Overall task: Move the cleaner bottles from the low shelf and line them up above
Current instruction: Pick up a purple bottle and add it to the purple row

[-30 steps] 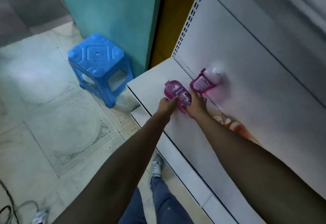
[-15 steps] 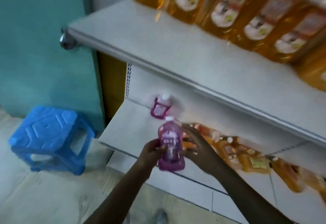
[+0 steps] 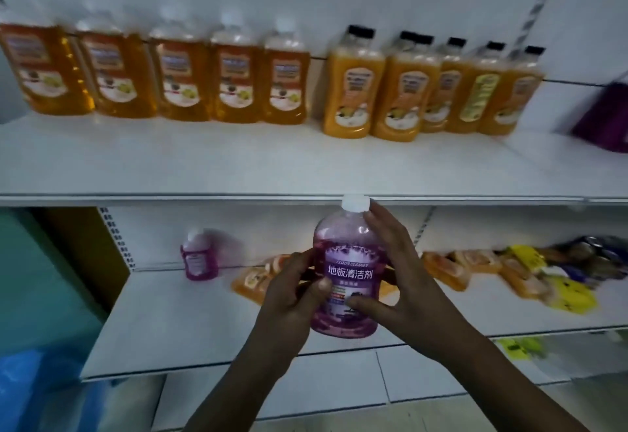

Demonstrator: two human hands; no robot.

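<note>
Two-handed grip: left hand (image 3: 292, 299), right hand (image 3: 404, 282), purple bottle (image 3: 346, 272) upright between.

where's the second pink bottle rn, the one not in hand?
Head view, left of centre: the second pink bottle stands upright at the back of the low shelf, near its left end, left of the fallen orange packs and the held bottle.

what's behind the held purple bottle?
Behind the purple bottle, held upright by the left hand and right hand, orange packets lie on the low shelf. Whatever lies directly behind bottle and hands is covered.
</note>
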